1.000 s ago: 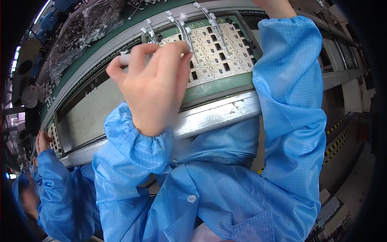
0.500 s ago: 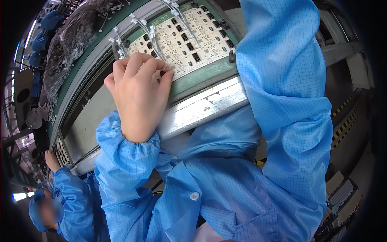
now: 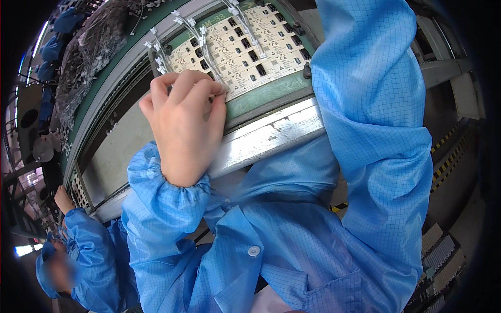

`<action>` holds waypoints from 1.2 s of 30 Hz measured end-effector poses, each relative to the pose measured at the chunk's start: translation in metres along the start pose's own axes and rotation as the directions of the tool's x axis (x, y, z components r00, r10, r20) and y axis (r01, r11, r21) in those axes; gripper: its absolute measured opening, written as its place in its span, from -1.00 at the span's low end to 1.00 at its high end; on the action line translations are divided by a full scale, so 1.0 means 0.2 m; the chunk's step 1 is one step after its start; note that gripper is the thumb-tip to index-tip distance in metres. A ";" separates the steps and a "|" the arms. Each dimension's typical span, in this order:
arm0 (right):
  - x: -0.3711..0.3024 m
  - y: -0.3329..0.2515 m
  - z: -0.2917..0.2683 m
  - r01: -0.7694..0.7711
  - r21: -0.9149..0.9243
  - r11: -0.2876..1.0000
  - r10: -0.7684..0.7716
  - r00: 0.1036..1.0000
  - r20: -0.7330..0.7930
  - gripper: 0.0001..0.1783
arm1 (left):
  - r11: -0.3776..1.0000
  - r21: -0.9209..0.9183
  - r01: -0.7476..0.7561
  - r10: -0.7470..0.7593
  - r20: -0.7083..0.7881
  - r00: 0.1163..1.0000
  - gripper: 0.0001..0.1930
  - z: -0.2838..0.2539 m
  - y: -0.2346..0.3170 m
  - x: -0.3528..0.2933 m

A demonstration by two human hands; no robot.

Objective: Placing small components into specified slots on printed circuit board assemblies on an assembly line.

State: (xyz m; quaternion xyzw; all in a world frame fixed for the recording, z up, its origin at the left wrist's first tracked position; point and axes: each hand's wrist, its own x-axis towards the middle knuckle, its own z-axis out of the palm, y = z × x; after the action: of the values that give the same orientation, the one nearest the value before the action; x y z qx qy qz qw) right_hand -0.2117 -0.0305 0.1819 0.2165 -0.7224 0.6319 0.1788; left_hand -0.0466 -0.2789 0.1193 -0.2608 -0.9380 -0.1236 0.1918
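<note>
My left hand [image 3: 188,125] is at the near left corner of a cream circuit-board panel [image 3: 272,69]. Its fingers are curled, with thumb and index fingertip pinched together against the panel's near edge; whatever lies between them is hidden. Rows of black components cover the panel, which sits in a green carrier [image 3: 271,94]. White wire leads with small connectors [image 3: 262,54] lie across several of its boards, and some hang over the far side. My right arm [image 3: 373,88] reaches up past the panel's right side, and the hand is beyond the picture's top edge.
A metal rail [image 3: 276,133] runs between my body and the carrier. Along the far left lies a heap of clear plastic bags and wire leads [image 3: 94,52]. At the lower left sits another person in a blue smock [image 3: 99,261]. Racked parts [image 3: 441,250] stand at the lower right.
The panel appears slightly further right and lower in the picture, and my left hand has shifted slightly right with it. Its pinch looks the same. My right hand stays out of view.
</note>
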 end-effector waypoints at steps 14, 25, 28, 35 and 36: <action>-0.51 -0.09 0.03 -0.014 -0.348 0.938 0.028 0.999 0.035 -0.84 | 0.976 0.002 -0.220 0.218 -0.120 0.968 -0.91 0.05 0.00 -0.02; -0.73 -0.11 0.04 -0.139 -0.636 0.759 0.343 0.916 0.209 -0.85 | 0.980 -0.131 -0.148 0.132 -0.120 0.984 -0.92 0.08 0.00 -0.04; -0.72 -0.09 0.02 -0.061 -0.651 0.757 0.309 0.911 0.274 -0.85 | 0.980 -0.142 -0.141 0.124 -0.123 0.985 -0.90 0.08 0.00 -0.04; -0.61 -0.20 -0.04 0.357 -0.721 0.595 0.072 0.869 0.489 -0.75 | 0.982 -0.137 -0.130 0.114 -0.119 0.986 -0.85 0.10 0.01 -0.06; -0.62 -0.20 -0.02 0.367 -0.702 0.610 0.071 0.857 0.510 -0.72 | 0.982 -0.141 -0.129 0.111 -0.126 0.986 -0.85 0.10 0.01 -0.05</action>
State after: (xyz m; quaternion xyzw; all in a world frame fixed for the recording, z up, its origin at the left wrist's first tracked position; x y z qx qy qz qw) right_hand -0.0853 -0.0203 0.1502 0.3309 -0.9222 0.1607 0.1192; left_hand -0.0430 -0.2757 0.0969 -0.3229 -0.8958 -0.1964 0.2338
